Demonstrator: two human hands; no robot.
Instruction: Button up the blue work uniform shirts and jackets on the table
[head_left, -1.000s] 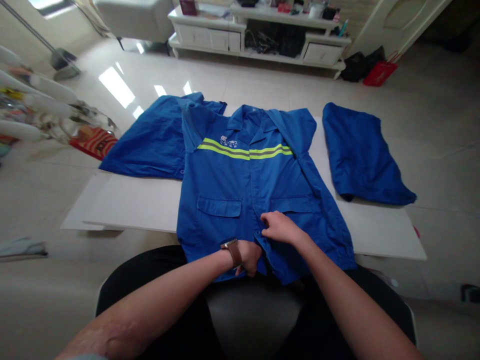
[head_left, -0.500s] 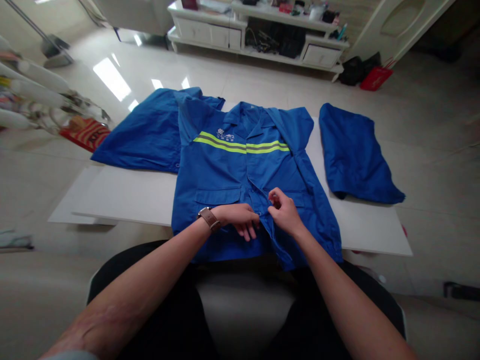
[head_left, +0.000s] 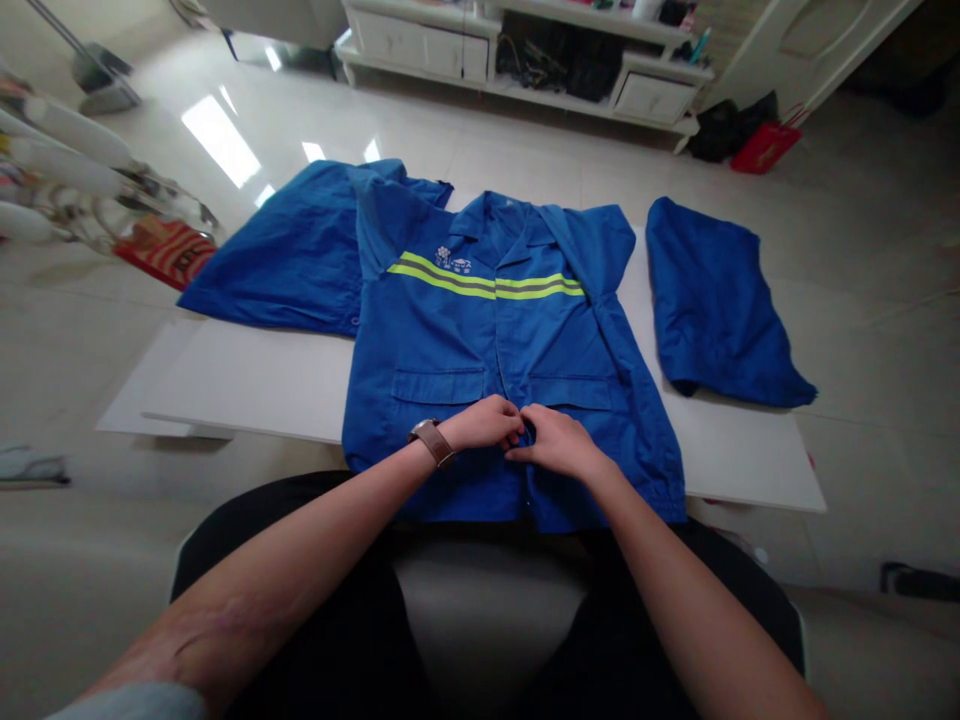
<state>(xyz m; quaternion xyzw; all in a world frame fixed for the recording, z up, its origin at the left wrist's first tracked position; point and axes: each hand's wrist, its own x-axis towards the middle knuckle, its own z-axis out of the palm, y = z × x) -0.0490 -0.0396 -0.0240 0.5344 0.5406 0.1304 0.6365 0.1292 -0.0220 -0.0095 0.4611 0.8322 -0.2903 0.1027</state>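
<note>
A blue work jacket with a yellow-and-grey reflective stripe lies spread face up, its collar away from me and its hem at my lap. My left hand, with a brown-strapped watch on the wrist, has its fingers closed at the jacket's front edge below the pocket flaps. Right beside it, my right hand pinches the same front opening, thumb and fingers curled on the cloth. The fingertips of both hands meet there, and whatever lies between them, such as a button, is hidden.
Under the jacket is a white table. Folded blue cloth lies to the left, and another folded blue piece to the right. Beyond stand a white cabinet and a red bag on the floor. A red striped bag is at left.
My right hand has come down and left to join my left hand at the front edge. The lifted flap now lies flatter, and the left fingers have curled in.
</note>
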